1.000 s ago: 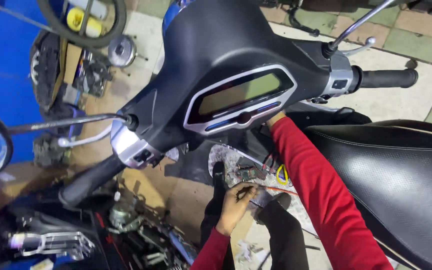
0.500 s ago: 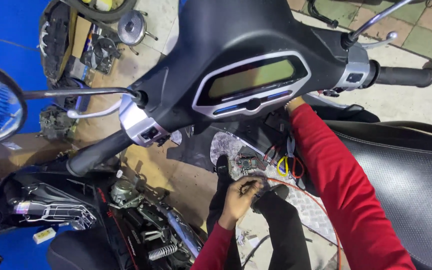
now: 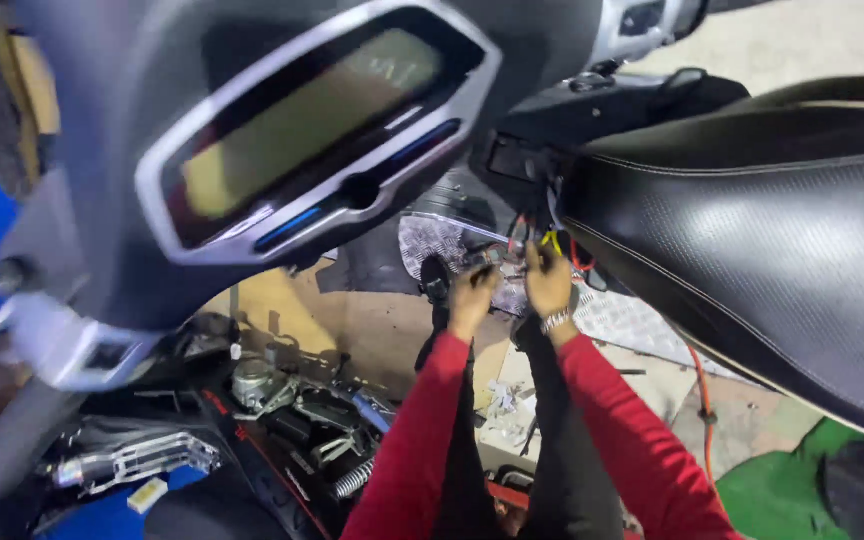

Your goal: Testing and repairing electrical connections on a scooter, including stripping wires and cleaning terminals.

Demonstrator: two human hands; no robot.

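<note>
Textured black vinyl on the scooter seat (image 3: 752, 240), grained and faintly shiny, with pale stitched seams; glossy dark plastic around the instrument panel (image 3: 312, 130), trimmed in satin silver, glass dull and yellowish; embossed metal tread plate (image 3: 432, 245) on the footboard, bright and bumpy; smooth red knit cloth on both sleeves (image 3: 422, 430); polished metal bracelet (image 3: 555, 321) at the right hand (image 3: 548, 283); thin plastic-coated wires (image 3: 550, 240), red and yellow, glossy; bare chromed engine parts (image 3: 262, 385) below, greasy
</note>
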